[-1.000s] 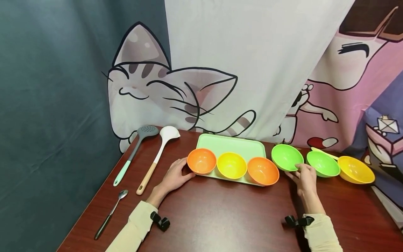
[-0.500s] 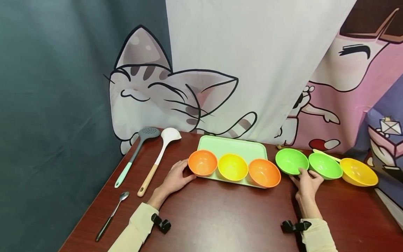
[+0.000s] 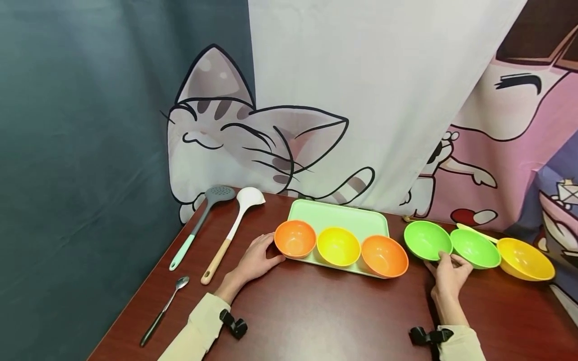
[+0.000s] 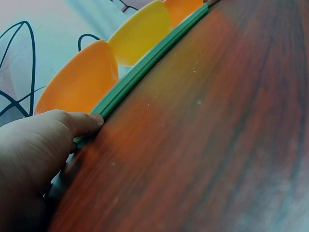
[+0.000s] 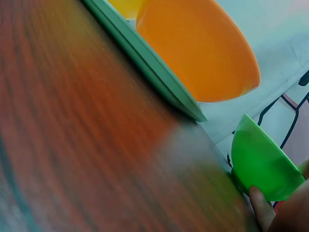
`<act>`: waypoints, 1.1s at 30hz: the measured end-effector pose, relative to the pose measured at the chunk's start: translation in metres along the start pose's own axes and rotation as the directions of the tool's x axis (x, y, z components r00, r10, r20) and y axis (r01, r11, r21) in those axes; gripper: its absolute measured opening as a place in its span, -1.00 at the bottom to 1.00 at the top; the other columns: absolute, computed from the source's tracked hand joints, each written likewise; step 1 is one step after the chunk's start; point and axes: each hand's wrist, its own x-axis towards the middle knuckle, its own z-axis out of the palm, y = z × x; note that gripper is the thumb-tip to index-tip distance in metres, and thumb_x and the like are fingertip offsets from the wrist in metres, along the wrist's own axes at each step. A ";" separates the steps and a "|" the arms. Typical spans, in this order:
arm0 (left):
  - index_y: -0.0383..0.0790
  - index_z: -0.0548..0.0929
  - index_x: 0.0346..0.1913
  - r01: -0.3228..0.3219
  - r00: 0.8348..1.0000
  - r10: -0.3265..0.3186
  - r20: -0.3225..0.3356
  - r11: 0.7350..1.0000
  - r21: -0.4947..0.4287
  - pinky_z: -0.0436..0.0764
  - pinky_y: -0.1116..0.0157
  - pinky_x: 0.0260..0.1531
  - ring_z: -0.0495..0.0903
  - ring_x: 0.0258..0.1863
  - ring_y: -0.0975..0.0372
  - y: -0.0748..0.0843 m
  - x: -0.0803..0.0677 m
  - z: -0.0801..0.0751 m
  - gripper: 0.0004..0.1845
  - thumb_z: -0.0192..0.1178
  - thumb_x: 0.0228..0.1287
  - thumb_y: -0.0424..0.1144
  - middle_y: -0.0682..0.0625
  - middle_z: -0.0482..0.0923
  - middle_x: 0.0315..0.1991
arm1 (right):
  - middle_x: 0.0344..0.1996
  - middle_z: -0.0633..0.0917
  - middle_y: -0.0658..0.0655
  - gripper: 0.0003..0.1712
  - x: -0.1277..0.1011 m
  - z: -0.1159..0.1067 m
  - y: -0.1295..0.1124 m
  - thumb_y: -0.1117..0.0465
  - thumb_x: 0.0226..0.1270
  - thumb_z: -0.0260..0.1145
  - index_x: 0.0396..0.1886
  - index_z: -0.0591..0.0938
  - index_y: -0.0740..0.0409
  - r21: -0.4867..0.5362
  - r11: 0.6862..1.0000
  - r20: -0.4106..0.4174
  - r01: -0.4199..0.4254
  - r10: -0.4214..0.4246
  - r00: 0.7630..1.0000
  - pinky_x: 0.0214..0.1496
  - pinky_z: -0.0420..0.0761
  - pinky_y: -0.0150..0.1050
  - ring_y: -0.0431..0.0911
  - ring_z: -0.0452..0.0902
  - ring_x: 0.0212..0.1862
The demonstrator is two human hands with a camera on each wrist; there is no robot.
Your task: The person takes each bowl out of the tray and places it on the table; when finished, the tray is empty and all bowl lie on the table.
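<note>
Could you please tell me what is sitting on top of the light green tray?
On the tray sit three bowls in a row: an orange bowl, a yellow bowl and another orange bowl. The tray's back half is bare; the surface beneath the bowls is covered.

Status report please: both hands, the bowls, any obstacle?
Left hand touches tray corner. Right hand grips left green bowl. Second green bowl close beside.
</note>
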 end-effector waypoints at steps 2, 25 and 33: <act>-0.19 0.44 0.41 -0.003 1.000 0.003 0.004 1.000 -0.015 0.18 -0.02 0.52 0.38 0.41 0.04 0.004 0.003 0.002 -0.28 0.39 0.23 -0.02 -0.09 0.48 0.35 | -0.09 0.30 0.04 -0.74 0.001 -0.006 -0.002 0.30 0.44 0.14 -0.15 0.23 -0.04 0.009 1.000 -0.008 0.018 -0.018 1.000 -0.39 0.72 -0.42 -0.28 0.51 -0.20; -0.24 0.48 0.37 -0.061 0.993 0.056 -0.106 0.997 -0.054 0.27 -0.15 0.44 0.45 0.35 -0.02 -0.001 -0.007 -0.001 -0.28 0.46 0.15 -0.10 -0.13 0.50 0.33 | -0.15 0.32 0.05 -0.83 0.004 0.009 0.001 0.19 0.49 0.14 -0.16 0.29 -0.01 -0.109 0.992 0.052 0.064 -0.058 0.997 -0.30 0.73 -0.42 -0.22 0.44 -0.24; -0.21 0.45 0.40 -0.004 1.000 0.003 -0.030 0.999 -0.050 0.17 -0.07 0.52 0.39 0.41 0.04 0.002 0.000 0.001 -0.27 0.42 0.20 -0.04 -0.09 0.47 0.36 | -0.12 0.30 0.00 -0.82 0.004 0.002 -0.003 0.25 0.45 0.15 -0.18 0.30 -0.01 -0.066 0.997 -0.016 0.026 -0.028 0.999 -0.37 0.73 -0.40 -0.22 0.47 -0.24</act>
